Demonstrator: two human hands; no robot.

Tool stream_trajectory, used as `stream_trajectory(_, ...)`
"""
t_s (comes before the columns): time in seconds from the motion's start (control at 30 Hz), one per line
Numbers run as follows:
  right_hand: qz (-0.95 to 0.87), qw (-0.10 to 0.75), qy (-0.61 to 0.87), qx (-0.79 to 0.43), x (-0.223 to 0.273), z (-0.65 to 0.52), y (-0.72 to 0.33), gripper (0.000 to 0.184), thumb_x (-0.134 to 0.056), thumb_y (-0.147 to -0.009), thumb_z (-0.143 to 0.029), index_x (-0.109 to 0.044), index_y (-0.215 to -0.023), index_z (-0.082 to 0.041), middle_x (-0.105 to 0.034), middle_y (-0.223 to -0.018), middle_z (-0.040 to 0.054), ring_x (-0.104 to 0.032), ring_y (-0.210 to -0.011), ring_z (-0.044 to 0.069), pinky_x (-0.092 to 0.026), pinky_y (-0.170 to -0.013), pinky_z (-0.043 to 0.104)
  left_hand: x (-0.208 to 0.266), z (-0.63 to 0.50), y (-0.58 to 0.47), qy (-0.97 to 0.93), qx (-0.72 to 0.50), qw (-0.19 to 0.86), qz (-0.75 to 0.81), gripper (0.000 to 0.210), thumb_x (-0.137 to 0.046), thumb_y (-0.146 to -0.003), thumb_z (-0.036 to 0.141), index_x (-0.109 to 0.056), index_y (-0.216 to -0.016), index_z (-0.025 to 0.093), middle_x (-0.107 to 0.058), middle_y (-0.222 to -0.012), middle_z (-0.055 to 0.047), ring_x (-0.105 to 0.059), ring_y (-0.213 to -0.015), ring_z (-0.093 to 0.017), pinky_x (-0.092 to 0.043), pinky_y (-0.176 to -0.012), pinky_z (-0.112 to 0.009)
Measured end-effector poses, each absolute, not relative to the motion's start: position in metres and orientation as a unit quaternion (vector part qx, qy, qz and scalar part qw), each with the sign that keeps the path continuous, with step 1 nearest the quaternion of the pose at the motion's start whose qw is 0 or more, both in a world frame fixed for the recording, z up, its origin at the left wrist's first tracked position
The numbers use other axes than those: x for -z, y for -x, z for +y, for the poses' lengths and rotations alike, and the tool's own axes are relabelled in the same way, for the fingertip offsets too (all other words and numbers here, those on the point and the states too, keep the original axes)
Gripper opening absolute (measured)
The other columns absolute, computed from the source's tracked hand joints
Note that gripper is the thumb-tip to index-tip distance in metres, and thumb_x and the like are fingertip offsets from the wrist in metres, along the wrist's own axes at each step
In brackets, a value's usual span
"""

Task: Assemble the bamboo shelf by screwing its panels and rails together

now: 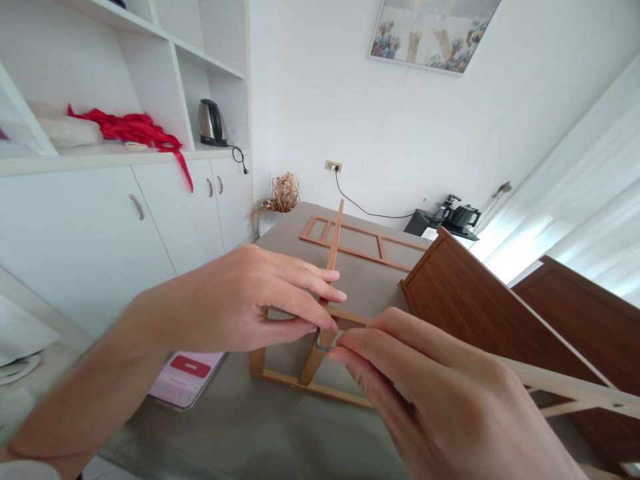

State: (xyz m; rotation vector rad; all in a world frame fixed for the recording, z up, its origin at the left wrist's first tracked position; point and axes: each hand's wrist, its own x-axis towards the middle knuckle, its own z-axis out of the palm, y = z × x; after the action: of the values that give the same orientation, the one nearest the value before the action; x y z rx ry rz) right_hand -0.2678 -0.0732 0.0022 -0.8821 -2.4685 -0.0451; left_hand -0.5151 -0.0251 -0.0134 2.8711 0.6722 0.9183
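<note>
Between the thumb and fingers of my right hand (425, 380) is the long arm of a bent metal hex key (320, 343). My left hand (245, 293) reaches in from the left, its thumb and forefinger closed around the key's upturned end. The other left fingers rest against an upright wooden slat (336, 243). Under both hands lies a light-brown wooden frame (280, 379) with a crossbar, partly hidden by them. Any screw at the key's tip is covered by my left fingertips.
A phone (185, 377) lies beside my left forearm on the grey table (240, 427). Another wooden frame (355, 252) lies farther back. Dark brown panels (480, 307) and a pale wooden bar (565, 383) occupy the right. White cabinets (75, 233) stand left.
</note>
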Motion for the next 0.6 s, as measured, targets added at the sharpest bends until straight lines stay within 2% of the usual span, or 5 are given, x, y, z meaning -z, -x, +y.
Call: stream_trajectory(0.6, -0.918, 0.222, 0.328, -0.029, -0.0048, -0.0700, 0.2653, 0.026, -0.048, -0.100, -0.019, -0.061, -0.078, -0.022, -0.059, -0.075, -0.0009, -0.058, -0.066, 0.009, -0.040, -0.054, 0.017, 0.0153, -0.0231, 0.5164, -0.928, -0.304, 0.029, 0.212, 0.027, -0.066, -0.087, 0.008, -0.077, -0.105, 0.025, -0.069, -0.129, -0.003, -0.061, -0.126, -0.021, -0.052, -0.107, -0.027)
